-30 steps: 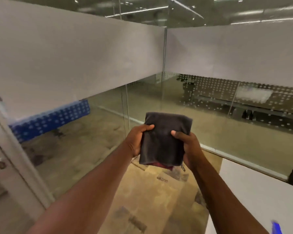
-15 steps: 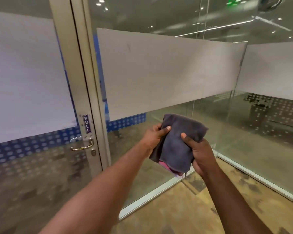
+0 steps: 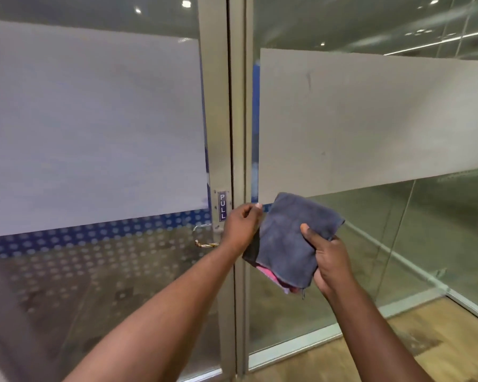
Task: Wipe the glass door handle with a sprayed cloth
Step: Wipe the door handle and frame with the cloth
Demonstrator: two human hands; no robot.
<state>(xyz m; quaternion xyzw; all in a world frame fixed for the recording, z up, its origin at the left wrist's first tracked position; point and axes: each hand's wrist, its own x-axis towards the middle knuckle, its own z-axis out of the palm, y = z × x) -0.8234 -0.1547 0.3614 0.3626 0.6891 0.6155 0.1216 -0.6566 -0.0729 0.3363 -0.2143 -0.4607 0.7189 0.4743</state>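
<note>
Closer to the door handle (image 3: 204, 244) now, both hands, left hand (image 3: 242, 226) and right hand (image 3: 330, 261), grip the cloth (image 3: 287, 244).

The floor (image 3: 439, 351) on the near side of the glass is wood-look, light brown with darker smudged patches, and shows at the lower right. A pale metal track (image 3: 295, 347) runs along it at the foot of the glass panel, and a second track (image 3: 398, 260) meets it at the right, forming a corner. The door frame (image 3: 239, 299) stands upright on the floor, its foot at the bottom edge of the view. Beyond the glass, the floor (image 3: 439, 216) looks greenish-grey and dull, seen through reflections. Behind the door on the left, the floor (image 3: 108, 312) is dark and blurred by the dotted film.
</note>
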